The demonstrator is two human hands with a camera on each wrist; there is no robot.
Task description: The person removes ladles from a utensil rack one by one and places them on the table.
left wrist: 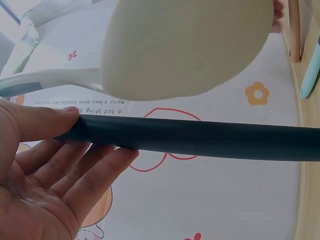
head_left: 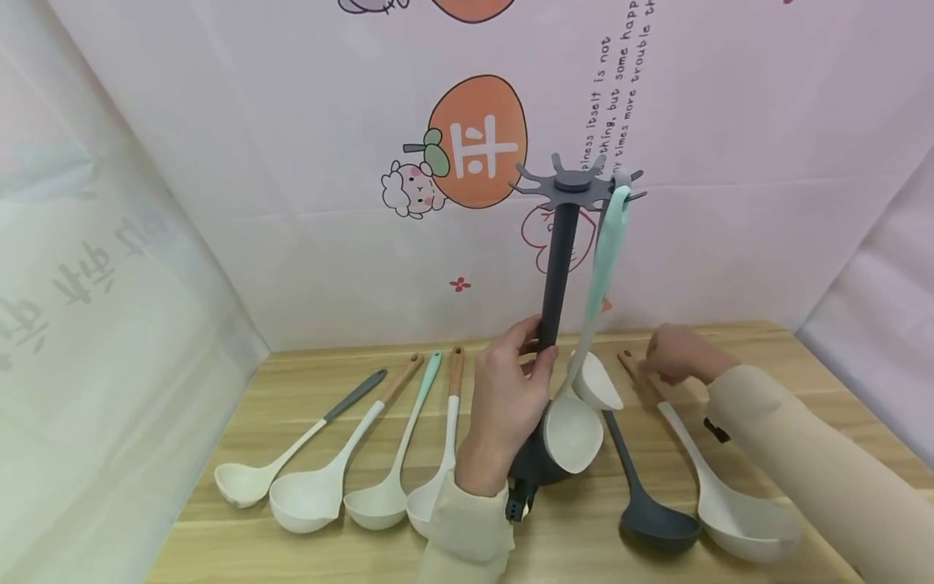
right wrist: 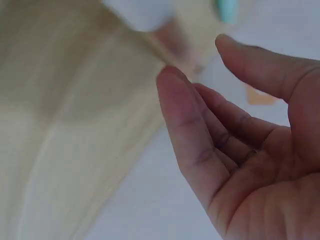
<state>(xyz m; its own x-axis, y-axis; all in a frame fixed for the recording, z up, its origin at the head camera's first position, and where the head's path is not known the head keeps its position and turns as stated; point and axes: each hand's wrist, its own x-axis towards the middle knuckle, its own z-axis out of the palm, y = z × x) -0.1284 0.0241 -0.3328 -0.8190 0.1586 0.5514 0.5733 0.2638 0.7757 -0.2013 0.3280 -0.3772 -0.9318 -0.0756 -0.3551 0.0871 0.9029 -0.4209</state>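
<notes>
My left hand grips the dark pole of a utensil stand, thumb on one side and fingers on the other. From the hooked top hangs a mint-handled ladle. Another white ladle bowl hangs behind it. Over at the right, my right hand hovers by the wooden handle of a large white ladle lying on the table. The right wrist view shows thumb and fingers apart, nothing between them. A dark ladle lies between stand and white ladle.
Left of the stand several ladles lie in a row: one grey-handled, a wooden-handled one, a mint-handled one and another wooden-handled one, partly behind my left sleeve. A printed cloth backs the wooden table.
</notes>
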